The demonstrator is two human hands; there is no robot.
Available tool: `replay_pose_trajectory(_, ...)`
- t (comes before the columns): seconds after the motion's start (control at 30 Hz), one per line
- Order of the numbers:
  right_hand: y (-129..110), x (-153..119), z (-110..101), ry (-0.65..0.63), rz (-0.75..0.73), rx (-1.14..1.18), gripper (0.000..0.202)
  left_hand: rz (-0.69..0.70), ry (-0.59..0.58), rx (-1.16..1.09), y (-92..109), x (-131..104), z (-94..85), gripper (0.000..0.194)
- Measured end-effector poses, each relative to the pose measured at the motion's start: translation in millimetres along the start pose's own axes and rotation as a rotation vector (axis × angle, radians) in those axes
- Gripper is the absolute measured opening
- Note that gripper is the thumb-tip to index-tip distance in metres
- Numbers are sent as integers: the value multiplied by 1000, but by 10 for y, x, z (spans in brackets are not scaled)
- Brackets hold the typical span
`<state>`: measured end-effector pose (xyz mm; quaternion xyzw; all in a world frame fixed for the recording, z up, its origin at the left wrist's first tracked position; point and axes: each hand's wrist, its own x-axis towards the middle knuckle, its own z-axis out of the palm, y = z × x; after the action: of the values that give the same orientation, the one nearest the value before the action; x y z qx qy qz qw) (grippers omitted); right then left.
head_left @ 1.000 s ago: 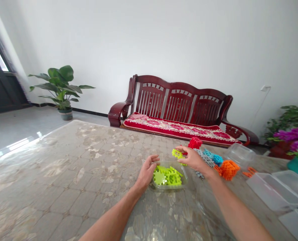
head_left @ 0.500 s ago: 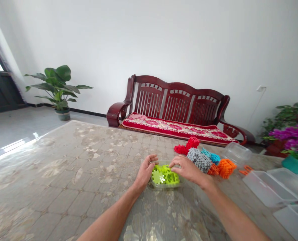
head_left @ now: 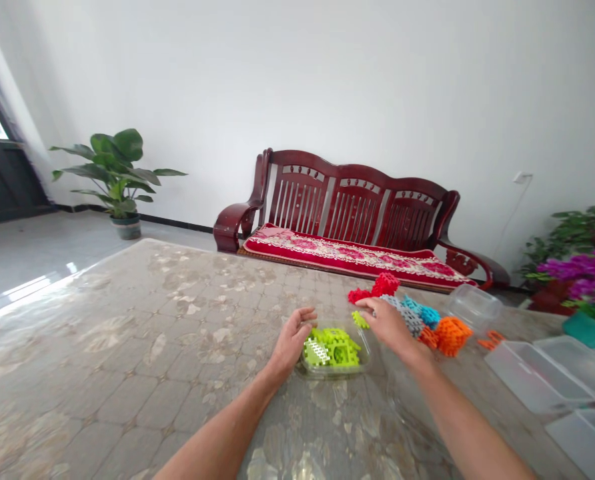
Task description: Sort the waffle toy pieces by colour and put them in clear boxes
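A clear plastic box (head_left: 365, 365) holds several lime-green notched interlocking plates (head_left: 335, 348). My left hand (head_left: 291, 339) rests against its left side, fingers stretched forward and thumb apart from them near the rim. Beyond the box's far right corner, my right hand (head_left: 386, 325) pinches a small lime-green interlocking plate (head_left: 360, 320) at its fingertips. Part of that piece is covered by the fingers. Just behind the right hand are grey interlocking pieces (head_left: 408, 316), partly hidden by it, and a red cluster (head_left: 385, 284).
Blue (head_left: 427, 314) and orange clusters (head_left: 452, 335) lie to the right. Past them are an upturned clear container (head_left: 473, 303) and clear bins (head_left: 520, 373). A patterned cloth covers the table (head_left: 142, 333). A wooden bench (head_left: 352, 200) stands behind it.
My right hand has moved from over the box to the right and away from me, bringing out a lime-green plate. My left hand has stayed at the box's side.
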<state>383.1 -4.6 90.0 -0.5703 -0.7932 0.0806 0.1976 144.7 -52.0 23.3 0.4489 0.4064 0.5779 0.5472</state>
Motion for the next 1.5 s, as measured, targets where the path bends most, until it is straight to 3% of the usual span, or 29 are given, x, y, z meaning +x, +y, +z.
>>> replay_pose_trajectory(0.2,184,23,119,-209,-24,-293,53,2,-39,-14,-12,5,-9,46)
replay_pose_trajectory(0.33,201,57,201,-320,-53,-360,48,9,-41,-17,-38,17,-16,48)
replay_pose_trajectory(0.6,216,117,165,-374,-38,-379,40,3,-20,2,-50,34,-9,46)
replay_pose_trajectory(0.73,182,80,143,-333,-1,-362,37,-3,-25,5,-58,36,-14,47)
replay_pose_trajectory(0.9,66,50,-79,-130,42,-322,38,-6,-26,14,-45,29,-21,46)
replay_pose_trajectory(1.0,-134,-28,-273,-55,-24,-209,41,-8,-21,17,-27,23,-18,45)
replay_pose_trajectory(1.1,-380,-189,-377,-72,-134,-124,47,-5,-23,26,-13,20,-12,45)
replay_pose_trajectory(1.3,-571,-456,-258,-247,-300,-61,45,2,-26,9,-19,21,-11,45)
replay_pose_trajectory(1.5,-478,-496,-52,-193,-305,-4,42,12,-47,6,-14,17,-13,46)
